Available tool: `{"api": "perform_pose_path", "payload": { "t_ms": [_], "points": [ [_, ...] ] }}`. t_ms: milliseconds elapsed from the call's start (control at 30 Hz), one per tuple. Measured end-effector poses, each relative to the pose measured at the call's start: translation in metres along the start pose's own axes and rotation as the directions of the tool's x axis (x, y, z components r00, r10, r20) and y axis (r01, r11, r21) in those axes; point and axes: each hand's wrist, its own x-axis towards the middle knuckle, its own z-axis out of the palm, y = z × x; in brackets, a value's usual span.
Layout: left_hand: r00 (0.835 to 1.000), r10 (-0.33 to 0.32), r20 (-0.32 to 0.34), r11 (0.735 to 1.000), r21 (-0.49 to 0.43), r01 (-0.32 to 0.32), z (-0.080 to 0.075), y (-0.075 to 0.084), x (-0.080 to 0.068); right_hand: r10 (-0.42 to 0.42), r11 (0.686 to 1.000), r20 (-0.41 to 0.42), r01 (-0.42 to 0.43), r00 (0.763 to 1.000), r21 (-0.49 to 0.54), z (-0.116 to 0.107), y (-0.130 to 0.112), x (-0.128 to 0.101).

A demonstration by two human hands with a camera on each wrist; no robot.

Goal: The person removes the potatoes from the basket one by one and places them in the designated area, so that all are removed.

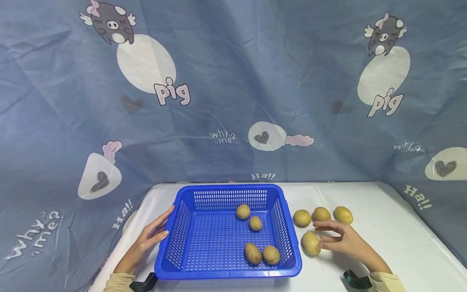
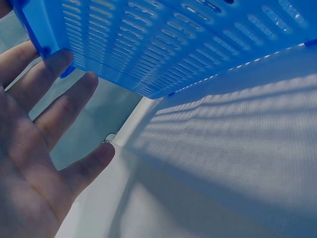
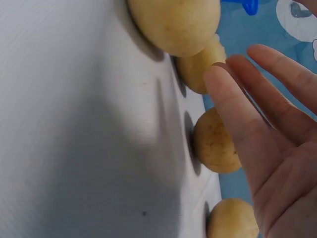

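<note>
A blue plastic basket (image 1: 219, 272) with slotted walls stands on the table, holding several potatoes in its right half, among them a long one (image 1: 253, 253). Against its left side rests my left hand (image 1: 147, 237); the left wrist view shows that hand's fingers (image 2: 64, 106) spread and fairly straight by the slotted wall. To the right of the basket, my right hand (image 1: 339, 241) reaches around the near side of a potato (image 1: 311, 243), thumb and fingers apart. Whether the thumb touches it I cannot tell. The right wrist view shows this potato (image 3: 176, 22) beyond extended fingers.
Behind the right hand, three more potatoes lie in a row: one by the basket (image 1: 302, 218), a middle one (image 1: 322, 214) and a right one (image 1: 343, 215). A white cloth (image 1: 401, 243) covers the table. A blue printed curtain (image 1: 219, 101) hangs behind.
</note>
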Motion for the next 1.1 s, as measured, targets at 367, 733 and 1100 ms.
{"api": "perform_pose_path", "payload": {
  "t_ms": [367,733,1100],
  "points": [
    [1.0,-0.014,-0.011,1.0,0.009,0.014,0.0,0.001,-0.001,-0.115,0.992,-0.018,0.114,0.993,-0.048,-0.008,-0.023,0.012],
    [1.0,0.022,0.012,1.0,-0.011,-0.022,0.0,0.0,0.003,-0.133,0.981,-0.021,0.128,0.991,-0.148,-0.001,-0.06,0.044],
    [0.999,0.033,0.002,0.999,-0.011,-0.033,0.0,-0.001,0.0,-0.126,0.973,0.075,0.139,0.989,-0.186,0.013,-0.089,0.081]
  ]
}}
